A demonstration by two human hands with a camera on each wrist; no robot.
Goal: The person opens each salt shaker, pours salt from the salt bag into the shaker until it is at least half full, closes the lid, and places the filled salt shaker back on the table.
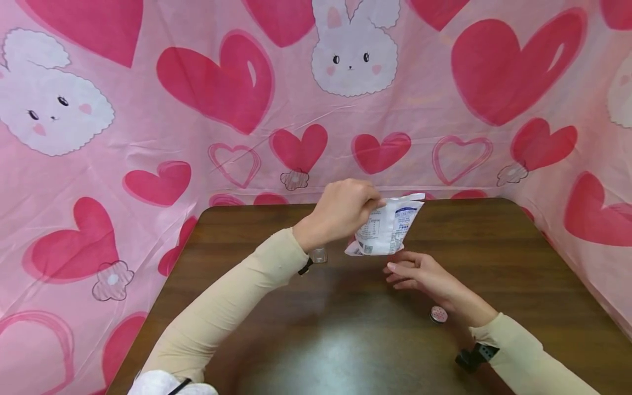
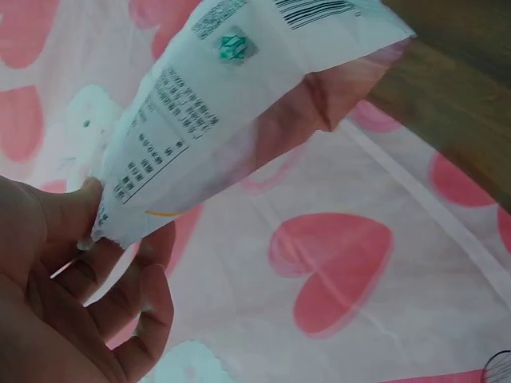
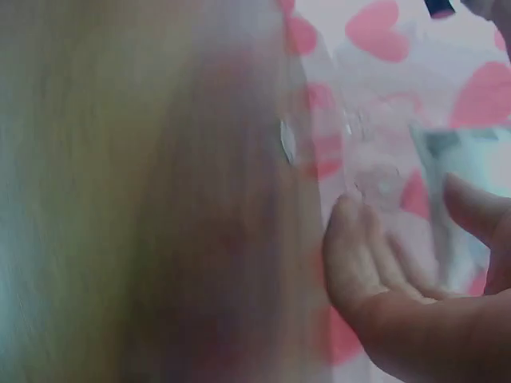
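Observation:
A white printed plastic packet [image 1: 387,225] hangs above the table. My left hand [image 1: 343,211] pinches it by one edge between thumb and fingers. In the left wrist view the packet [image 2: 207,120] shows a barcode and small dark print, with the left hand [image 2: 88,279] at its narrow gathered end. Just below the packet's lower edge is my right hand [image 1: 424,277], its fingers loosely extended. The right wrist view shows the right hand [image 3: 399,279] with thumb and fingers spread beside the packet [image 3: 471,171]; whether they touch I cannot tell.
A small clear container [image 1: 320,254] sits on the dark wooden table [image 1: 326,340] by the left wrist. Near the right wrist lies a small round pink-patterned piece [image 1: 438,314]. A pink heart-and-rabbit cloth [image 1: 237,82] hangs around the table's back and sides.

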